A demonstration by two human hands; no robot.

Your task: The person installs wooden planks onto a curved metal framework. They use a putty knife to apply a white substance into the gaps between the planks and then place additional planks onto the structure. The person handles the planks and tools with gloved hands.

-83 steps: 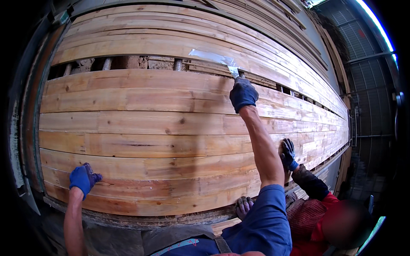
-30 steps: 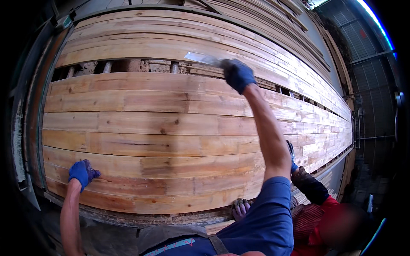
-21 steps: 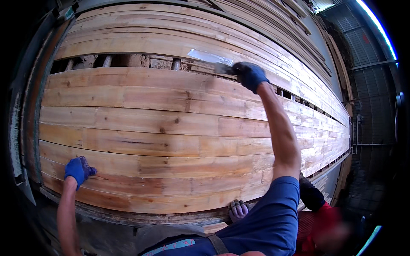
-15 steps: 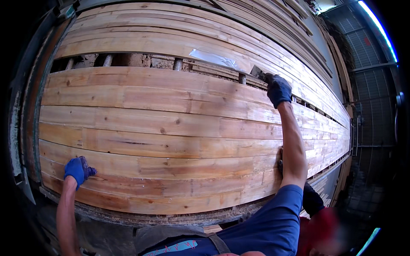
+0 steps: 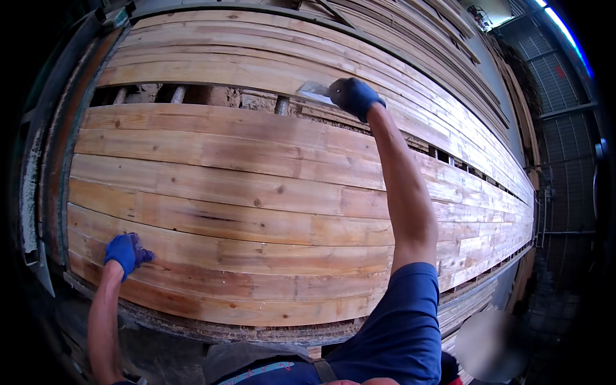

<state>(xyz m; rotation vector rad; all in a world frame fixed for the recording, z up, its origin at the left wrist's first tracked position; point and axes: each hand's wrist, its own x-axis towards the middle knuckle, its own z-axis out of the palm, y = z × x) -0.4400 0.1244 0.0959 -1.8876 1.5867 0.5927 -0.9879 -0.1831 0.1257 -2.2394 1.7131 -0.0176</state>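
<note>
My right hand [image 5: 354, 98], in a dark blue glove, grips a scraper with a flat grey blade [image 5: 314, 88]. The blade lies on the near edge of the far group of boards [image 5: 212, 69], over a pale shiny strip that the blade and hand partly cover. My left hand [image 5: 126, 253], in a blue glove with dark purple fingers, rests curled on the near group of boards [image 5: 256, 221] towards their left end. What those fingers hold, if anything, is hidden. The near boards lie edge to edge, with knots and joints showing.
A gap with metal rollers [image 5: 282, 104] and sawdust separates the two board groups. Metal rails [image 5: 58, 154] bound the left end. More long planks [image 5: 398, 45] lie beyond the far boards. A blurred person [image 5: 489, 346] is close by at lower right.
My right hand has swept left with the scraper, along the far boards' edge to the shiny strip. The left hand stays on the same boards. The view has shifted slightly.
</note>
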